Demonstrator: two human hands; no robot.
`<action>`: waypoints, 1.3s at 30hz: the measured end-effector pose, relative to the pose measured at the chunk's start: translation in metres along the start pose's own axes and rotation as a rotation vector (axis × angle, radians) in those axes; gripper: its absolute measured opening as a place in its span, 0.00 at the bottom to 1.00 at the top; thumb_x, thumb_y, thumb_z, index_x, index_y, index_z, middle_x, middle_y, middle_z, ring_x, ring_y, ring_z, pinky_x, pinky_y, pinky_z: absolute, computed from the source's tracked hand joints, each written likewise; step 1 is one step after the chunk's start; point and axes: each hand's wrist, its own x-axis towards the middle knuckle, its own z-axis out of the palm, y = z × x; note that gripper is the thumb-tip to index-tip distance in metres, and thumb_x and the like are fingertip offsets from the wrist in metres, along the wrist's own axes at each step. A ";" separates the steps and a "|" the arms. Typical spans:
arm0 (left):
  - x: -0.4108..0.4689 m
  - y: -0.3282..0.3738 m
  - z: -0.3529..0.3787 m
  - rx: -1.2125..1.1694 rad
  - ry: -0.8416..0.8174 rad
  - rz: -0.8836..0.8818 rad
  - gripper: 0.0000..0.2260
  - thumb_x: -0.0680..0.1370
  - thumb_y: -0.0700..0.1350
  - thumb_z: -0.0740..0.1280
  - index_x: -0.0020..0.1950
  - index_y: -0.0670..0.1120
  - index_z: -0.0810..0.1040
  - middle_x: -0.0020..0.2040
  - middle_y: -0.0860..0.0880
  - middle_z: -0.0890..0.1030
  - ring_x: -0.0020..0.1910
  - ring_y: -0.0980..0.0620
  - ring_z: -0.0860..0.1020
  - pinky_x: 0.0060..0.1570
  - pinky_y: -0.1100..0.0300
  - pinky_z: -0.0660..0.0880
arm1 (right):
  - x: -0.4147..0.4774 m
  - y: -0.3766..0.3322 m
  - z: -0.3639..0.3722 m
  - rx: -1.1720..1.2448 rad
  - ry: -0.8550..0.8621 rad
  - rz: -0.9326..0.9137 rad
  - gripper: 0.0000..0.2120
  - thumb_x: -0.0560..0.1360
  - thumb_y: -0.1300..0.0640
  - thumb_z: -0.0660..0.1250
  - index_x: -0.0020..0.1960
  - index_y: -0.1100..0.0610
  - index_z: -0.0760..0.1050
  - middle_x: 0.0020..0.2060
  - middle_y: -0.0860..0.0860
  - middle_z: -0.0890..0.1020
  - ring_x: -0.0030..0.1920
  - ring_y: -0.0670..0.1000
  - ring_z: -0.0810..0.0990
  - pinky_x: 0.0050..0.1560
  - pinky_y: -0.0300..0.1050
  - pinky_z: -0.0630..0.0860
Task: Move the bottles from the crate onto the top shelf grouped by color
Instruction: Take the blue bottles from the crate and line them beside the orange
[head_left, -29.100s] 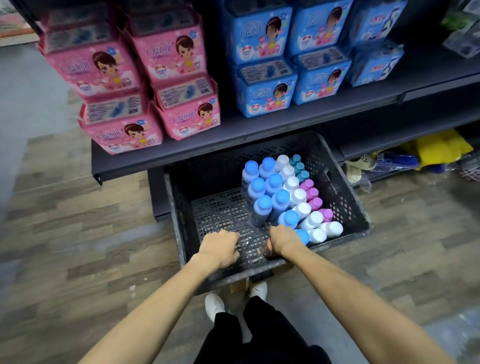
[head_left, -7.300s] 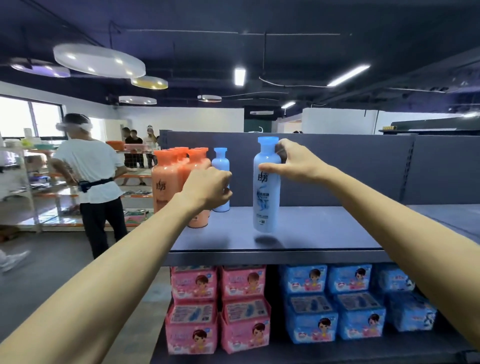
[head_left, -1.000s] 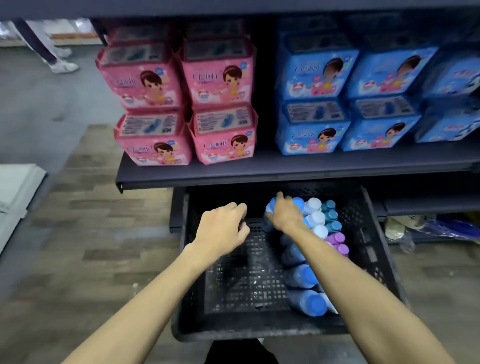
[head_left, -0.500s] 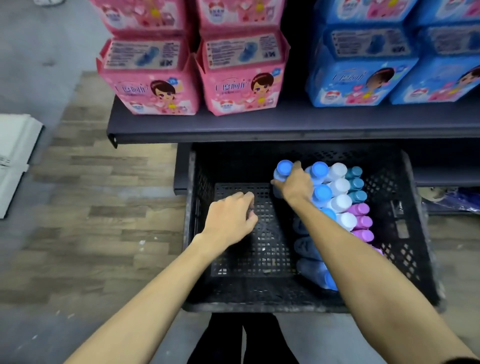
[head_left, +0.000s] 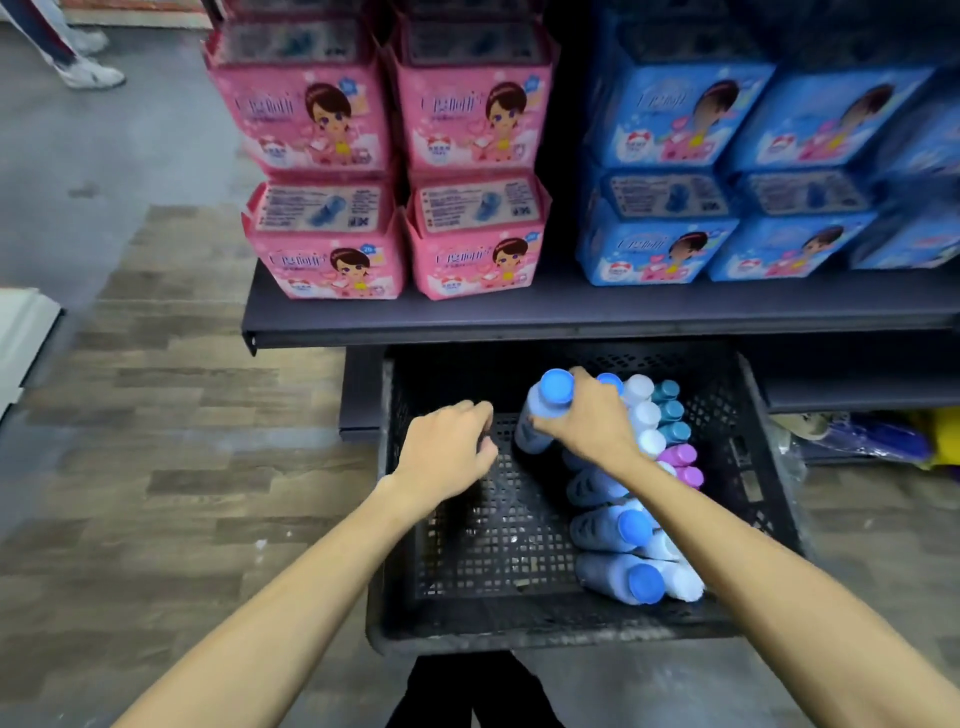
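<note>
A black perforated crate (head_left: 769, 467) stands on the floor under the lower shelf. Along its right side stand and lie bottles with blue caps (head_left: 644, 583), white caps (head_left: 643, 414), teal caps (head_left: 670, 410) and pink caps (head_left: 680, 456). My right hand (head_left: 592, 421) grips one light blue bottle (head_left: 540, 410) just below its blue cap, tilted and raised above the others. My left hand (head_left: 447, 452) hovers over the bare left half of the crate with fingers loosely curled and holds nothing. The top shelf is out of view.
A dark shelf (head_left: 519, 317) overhangs the crate's far edge, carrying pink boxes (head_left: 332, 249) on the left and blue boxes (head_left: 675, 244) on the right. Wood-pattern floor (head_left: 156, 441) lies to the left. A person's shoe (head_left: 88, 75) shows at top left.
My right hand has pulled the blue bottle up and leftward out of the group. The view has tilted up a little. My left hand stays over the crate's left half.
</note>
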 end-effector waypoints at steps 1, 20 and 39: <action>0.002 0.000 -0.007 0.011 0.016 0.011 0.06 0.75 0.50 0.62 0.48 0.49 0.71 0.42 0.53 0.76 0.41 0.49 0.77 0.34 0.56 0.71 | -0.005 -0.002 -0.009 0.006 0.003 -0.029 0.24 0.64 0.42 0.75 0.50 0.55 0.72 0.42 0.54 0.82 0.45 0.60 0.80 0.41 0.50 0.76; 0.042 0.033 -0.213 0.285 0.168 0.433 0.07 0.74 0.51 0.62 0.42 0.50 0.66 0.42 0.51 0.77 0.45 0.45 0.77 0.35 0.56 0.62 | -0.073 -0.118 -0.223 0.021 0.279 -0.456 0.19 0.58 0.36 0.70 0.41 0.47 0.72 0.34 0.43 0.78 0.37 0.47 0.76 0.38 0.47 0.75; 0.040 0.090 -0.405 0.419 0.560 0.546 0.04 0.75 0.48 0.63 0.43 0.48 0.71 0.39 0.53 0.76 0.38 0.47 0.74 0.35 0.55 0.71 | -0.108 -0.223 -0.399 0.095 0.541 -0.750 0.11 0.67 0.50 0.75 0.39 0.55 0.76 0.32 0.48 0.79 0.31 0.44 0.68 0.33 0.37 0.68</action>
